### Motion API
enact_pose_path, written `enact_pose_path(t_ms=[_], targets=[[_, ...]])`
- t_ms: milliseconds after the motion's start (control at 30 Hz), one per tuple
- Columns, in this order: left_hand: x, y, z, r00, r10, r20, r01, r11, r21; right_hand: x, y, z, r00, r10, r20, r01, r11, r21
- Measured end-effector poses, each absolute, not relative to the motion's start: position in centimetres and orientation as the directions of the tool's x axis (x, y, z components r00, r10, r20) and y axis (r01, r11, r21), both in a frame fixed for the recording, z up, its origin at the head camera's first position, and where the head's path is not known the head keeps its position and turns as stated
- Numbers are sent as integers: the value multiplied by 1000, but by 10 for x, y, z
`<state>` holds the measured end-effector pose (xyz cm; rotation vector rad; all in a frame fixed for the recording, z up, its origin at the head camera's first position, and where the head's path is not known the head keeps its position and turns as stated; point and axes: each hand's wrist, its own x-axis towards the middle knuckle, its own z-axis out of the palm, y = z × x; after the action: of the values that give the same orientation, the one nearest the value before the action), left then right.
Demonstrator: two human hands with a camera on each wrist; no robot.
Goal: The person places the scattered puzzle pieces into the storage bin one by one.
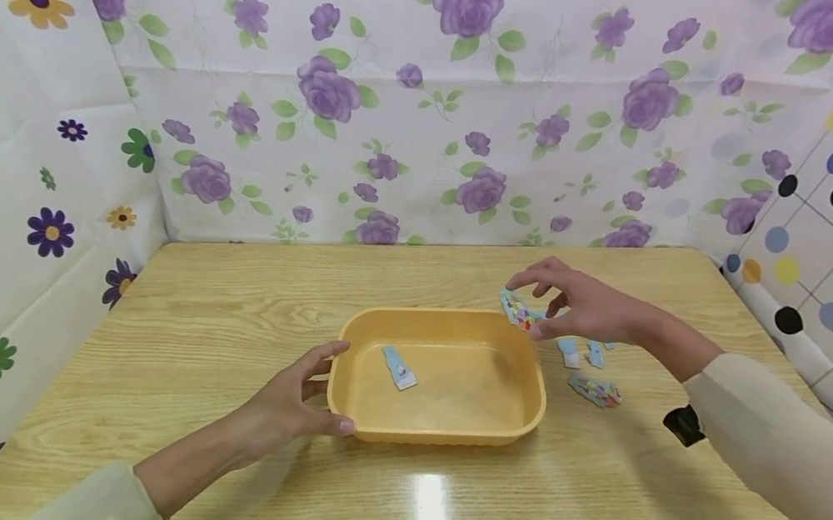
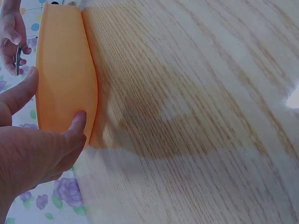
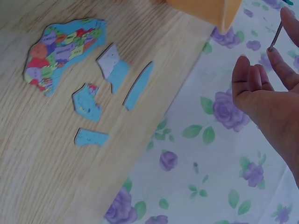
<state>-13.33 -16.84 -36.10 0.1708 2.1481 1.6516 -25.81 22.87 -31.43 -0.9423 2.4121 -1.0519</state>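
Observation:
My right hand (image 1: 583, 306) pinches a multicoloured map puzzle piece (image 1: 517, 310) by its edges, thumb against fingers, above the right back corner of a yellow plastic tray (image 1: 437, 439). Edge-on, that piece looks like a thin dark line in the right wrist view. At the tray's left end, my left hand (image 1: 292, 399) holds it, with the thumb at the front corner and fingers along the outer side. One light-blue puzzle piece (image 1: 398, 368) with a white end lies inside the tray, towards the left.
On the wooden table (image 1: 247, 302), right of the tray, lie a colourful map piece (image 3: 65, 49) and several light-blue pieces (image 3: 87, 101). A small black object (image 1: 683, 425) sits near the right sleeve. Flower-printed sheeting (image 1: 429, 127) stands behind the table.

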Motion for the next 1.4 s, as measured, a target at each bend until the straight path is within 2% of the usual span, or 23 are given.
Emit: enact_pose_path(t_ms=[833,1000,1400], targets=[[-134,-169,-360,-902,349,-254,-154,287,945,-260,172,-322,-658,-750,-64,-446,457,-769],[-134,-170,-361,-902,350,-253,-157,281,947,-258,158,-328,-653,-755,-65,-466,467,-752],[-135,-170,-362,-900,352,-256,-158,284,946,-249,127,-339,-596,-802,-40,-593,473,-652]])
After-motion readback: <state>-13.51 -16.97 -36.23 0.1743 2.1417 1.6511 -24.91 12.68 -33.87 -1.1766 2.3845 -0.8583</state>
